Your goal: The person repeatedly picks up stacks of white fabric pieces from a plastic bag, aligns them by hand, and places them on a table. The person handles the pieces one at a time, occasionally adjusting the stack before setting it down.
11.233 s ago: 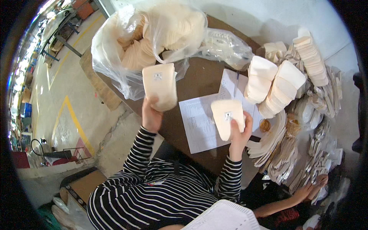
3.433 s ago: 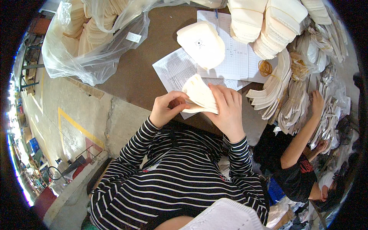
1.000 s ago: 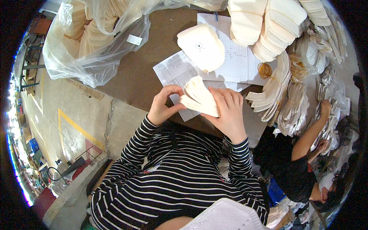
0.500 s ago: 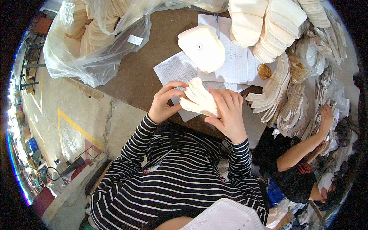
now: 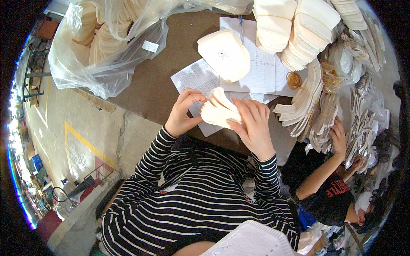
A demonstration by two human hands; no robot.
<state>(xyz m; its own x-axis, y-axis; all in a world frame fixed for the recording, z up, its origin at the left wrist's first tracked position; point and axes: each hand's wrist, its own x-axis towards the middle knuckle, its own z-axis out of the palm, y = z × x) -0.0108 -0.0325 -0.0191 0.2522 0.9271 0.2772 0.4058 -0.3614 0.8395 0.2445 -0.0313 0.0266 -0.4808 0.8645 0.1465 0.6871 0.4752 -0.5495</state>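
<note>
A small stack of cream fabric-like pads (image 5: 220,112) is held above the table's near edge, its layers fanned at the far end. My right hand (image 5: 255,128) grips its right side, with the thumb on the near face and the fingers behind. At the stack's left edge, my left hand (image 5: 183,112) pinches the layers between thumb and fingertips. Just beyond lies a flat pile of cream rounded pads (image 5: 224,57) with a small dark printed mark on top. Under both are printed paper sheets (image 5: 194,77) and an open ruled notebook (image 5: 258,72).
A clear plastic bag (image 5: 106,72) of cream pads stands at the far left. Tall pad stacks (image 5: 273,25) line the far right, near rubber bands (image 5: 294,80) and banded bundles of strips (image 5: 305,100). At right, a co-worker's hand (image 5: 338,138) touches the bundles.
The pads in my hands have shifted slightly and their fanned layers sit differently; both hands stay nearly in place. The co-worker's nearer arm has moved left toward the banded strips.
</note>
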